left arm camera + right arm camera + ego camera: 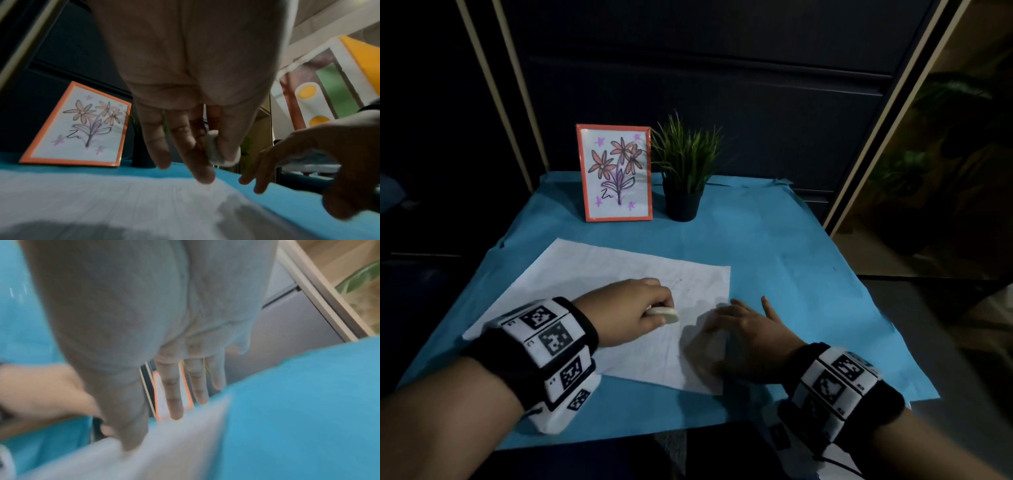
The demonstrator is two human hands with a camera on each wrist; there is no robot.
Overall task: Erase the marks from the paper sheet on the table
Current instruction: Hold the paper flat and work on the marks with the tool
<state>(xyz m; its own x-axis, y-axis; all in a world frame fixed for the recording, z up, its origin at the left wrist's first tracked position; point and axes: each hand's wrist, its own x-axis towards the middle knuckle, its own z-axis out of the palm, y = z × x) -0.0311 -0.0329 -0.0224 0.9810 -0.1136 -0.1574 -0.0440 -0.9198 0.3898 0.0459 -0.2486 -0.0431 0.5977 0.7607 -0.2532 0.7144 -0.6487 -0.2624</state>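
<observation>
While left hand [631, 310] pinches eraser [664, 314], paper sheet [585, 274] underneath.

Frame [616, 173] & plant [685, 164] at rear.

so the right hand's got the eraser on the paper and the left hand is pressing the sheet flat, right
Not quite: the hands are swapped. In the head view the left hand grips the eraser over the paper sheet, and the right hand lies flat on the sheet's right edge, holding it down.
</observation>
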